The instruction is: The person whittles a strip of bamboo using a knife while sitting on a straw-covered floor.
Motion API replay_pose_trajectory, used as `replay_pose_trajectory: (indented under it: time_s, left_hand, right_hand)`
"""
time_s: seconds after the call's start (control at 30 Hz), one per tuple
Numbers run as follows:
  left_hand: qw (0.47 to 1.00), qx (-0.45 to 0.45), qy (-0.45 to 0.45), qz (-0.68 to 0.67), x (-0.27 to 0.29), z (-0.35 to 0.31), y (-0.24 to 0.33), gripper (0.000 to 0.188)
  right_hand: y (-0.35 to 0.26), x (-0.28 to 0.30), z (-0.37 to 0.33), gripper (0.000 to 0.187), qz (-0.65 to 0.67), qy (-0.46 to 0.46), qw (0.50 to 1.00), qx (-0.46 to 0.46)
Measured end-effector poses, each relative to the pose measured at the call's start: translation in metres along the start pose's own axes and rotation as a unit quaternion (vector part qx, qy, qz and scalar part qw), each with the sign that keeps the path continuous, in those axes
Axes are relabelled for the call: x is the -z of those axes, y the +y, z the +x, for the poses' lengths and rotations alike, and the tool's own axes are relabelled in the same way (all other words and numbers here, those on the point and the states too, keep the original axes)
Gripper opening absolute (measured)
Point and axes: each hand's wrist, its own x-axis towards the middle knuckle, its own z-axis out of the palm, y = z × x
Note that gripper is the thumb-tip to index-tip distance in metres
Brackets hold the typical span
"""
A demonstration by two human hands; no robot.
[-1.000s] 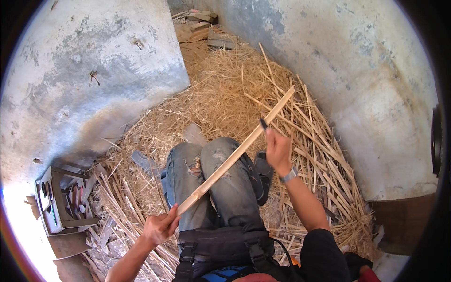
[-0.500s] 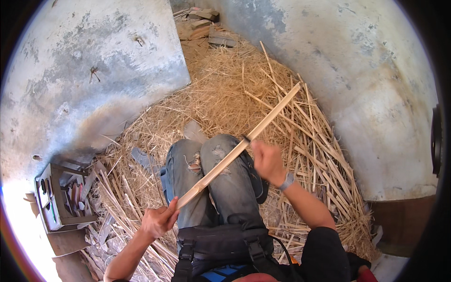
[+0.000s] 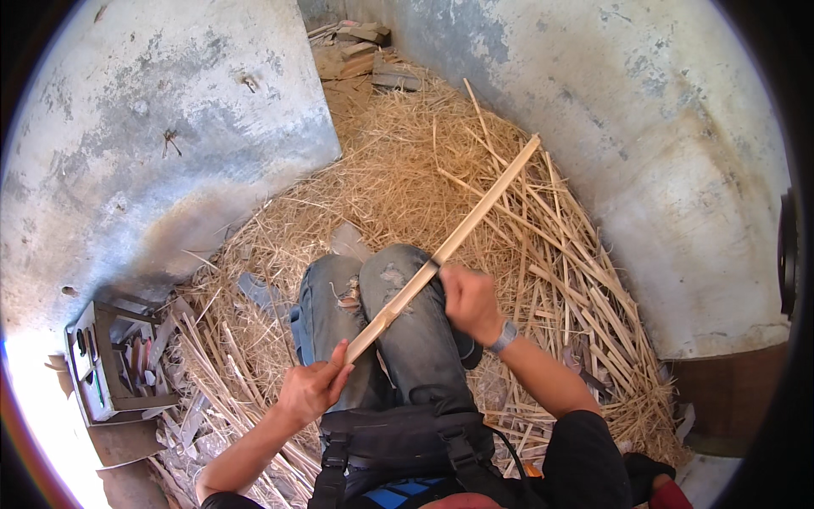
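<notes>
A long split bamboo strip lies slantwise over my knees, its far end up to the right. My left hand is closed round its near end, thumb and forefinger along it. My right hand is a fist beside the strip's middle, holding a knife. Only a short dark piece of the blade shows, crossing the strip just above my right knee; the handle is hidden in my fingers. A bamboo node shows on the strip between my two hands.
Straw-like shavings cover the floor ahead. Thin bamboo sticks are piled on the right, with more strips on the left. A wooden box stands at the left wall. Worn plaster walls stand close on both sides.
My left hand has moved right and inward with the strip's near end, and the strip has shifted up along its length. My right hand and the knife have come slightly lower and to the left.
</notes>
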Motion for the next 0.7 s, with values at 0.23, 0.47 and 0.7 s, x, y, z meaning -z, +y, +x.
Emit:
replay_pose_trajectory:
  time_s: [0.23, 0.47, 0.7]
  left_hand:
    - [0.998, 0.010, -0.006, 0.055, 0.004, 0.002, 0.012, 0.051]
    - [0.999, 0.021, 0.049, -0.004, -0.014, 0.040, 0.020, 0.049]
    - [0.999, 0.021, 0.042, -0.001, -0.011, 0.039, 0.020, 0.050]
  right_hand:
    - [0.055, 0.042, 0.046, 0.039, -0.109, 0.069, 0.984, -0.121]
    - [0.025, -0.006, 0.018, 0.025, -0.026, 0.028, 0.993, -0.108]
    - [0.037, 0.021, 0.037, 0.034, -0.050, 0.022, 0.994, -0.095]
